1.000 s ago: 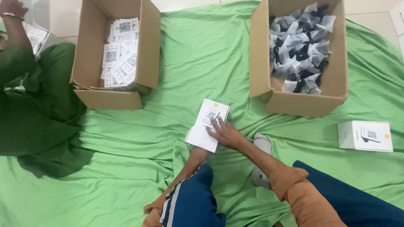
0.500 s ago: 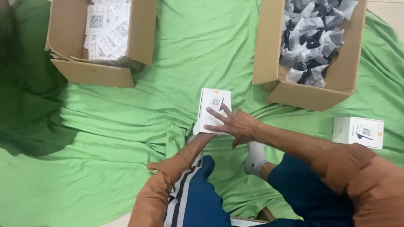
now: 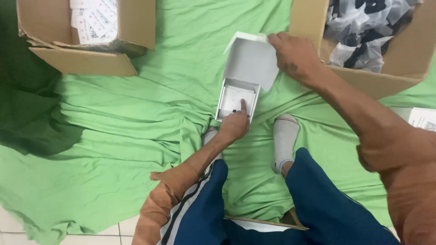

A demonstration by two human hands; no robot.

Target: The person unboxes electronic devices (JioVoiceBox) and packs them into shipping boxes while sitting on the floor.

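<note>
Rumpled green cloth (image 3: 136, 113); matte white box (image 3: 238, 97), lid (image 3: 252, 61) raised.

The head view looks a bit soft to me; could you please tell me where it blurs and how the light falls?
Head view: even, soft light and no glare; the small white cardboard box and left hand are fairly sharp; the right hand and its orange sleeve are smeared near the frame edge; a dark shadow lies on the green cloth.

The white box (image 3: 238, 97), shut before, now lies open, its lid (image 3: 252, 61) lifted by the right hand (image 3: 295, 54).
</note>
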